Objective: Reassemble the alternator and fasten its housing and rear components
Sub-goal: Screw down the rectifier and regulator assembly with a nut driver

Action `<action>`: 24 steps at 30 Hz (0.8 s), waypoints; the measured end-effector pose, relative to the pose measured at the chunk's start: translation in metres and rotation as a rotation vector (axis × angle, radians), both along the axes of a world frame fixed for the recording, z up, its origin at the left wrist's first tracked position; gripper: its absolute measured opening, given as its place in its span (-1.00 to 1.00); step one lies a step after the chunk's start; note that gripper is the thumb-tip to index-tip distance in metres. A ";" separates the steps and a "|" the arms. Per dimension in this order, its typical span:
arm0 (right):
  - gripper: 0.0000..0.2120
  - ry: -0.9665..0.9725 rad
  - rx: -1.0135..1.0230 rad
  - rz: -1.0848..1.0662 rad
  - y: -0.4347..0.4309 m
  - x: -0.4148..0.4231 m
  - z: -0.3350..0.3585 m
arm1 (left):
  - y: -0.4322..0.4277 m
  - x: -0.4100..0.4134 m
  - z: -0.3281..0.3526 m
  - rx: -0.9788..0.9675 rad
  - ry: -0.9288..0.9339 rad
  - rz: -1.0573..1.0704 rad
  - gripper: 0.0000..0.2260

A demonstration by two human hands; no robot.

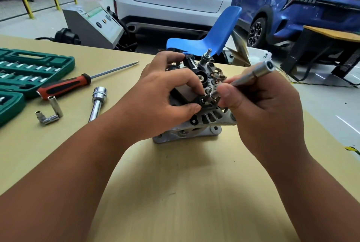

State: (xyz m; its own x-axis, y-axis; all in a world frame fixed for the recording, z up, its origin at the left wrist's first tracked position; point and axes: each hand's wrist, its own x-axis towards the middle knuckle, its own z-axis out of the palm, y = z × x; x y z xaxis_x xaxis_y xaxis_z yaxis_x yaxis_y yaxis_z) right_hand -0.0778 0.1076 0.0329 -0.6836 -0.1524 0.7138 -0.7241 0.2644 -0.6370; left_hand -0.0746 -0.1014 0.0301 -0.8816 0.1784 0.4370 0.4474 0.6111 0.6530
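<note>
Worktop (175, 183): both forearms reach in from the near edge. The alternator (194, 125) stands by the middle of the far edge, rear face up. Left hand (167, 93) grips its top, fingers curled over the black rear parts. Right hand (259, 113) pinches a silver socket driver (253, 74), tip at a rear fastener. Toward the left edge lie an extension bar (97, 103), loose sockets (49, 114), a red-handled screwdriver (64, 86) and a green socket case (29, 68). A blue chair (218, 33) stands beyond the far edge.

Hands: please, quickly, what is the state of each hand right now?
Left hand: closed, gripping the rear of the alternator.
Right hand: closed, holding the silver driver, with its tip at the alternator.
</note>
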 end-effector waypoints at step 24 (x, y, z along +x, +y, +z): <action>-0.87 -0.030 -0.055 0.056 -0.002 0.006 0.001 | 0.005 0.002 0.000 0.024 0.037 0.008 -0.73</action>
State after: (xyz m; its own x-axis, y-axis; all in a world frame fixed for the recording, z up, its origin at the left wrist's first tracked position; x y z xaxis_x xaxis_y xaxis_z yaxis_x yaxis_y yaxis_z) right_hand -0.0721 0.1059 0.0336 -0.6960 -0.1525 0.7016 -0.7174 0.1877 -0.6709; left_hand -0.0725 -0.0966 0.0298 -0.8662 0.1608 0.4730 0.4666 0.5989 0.6508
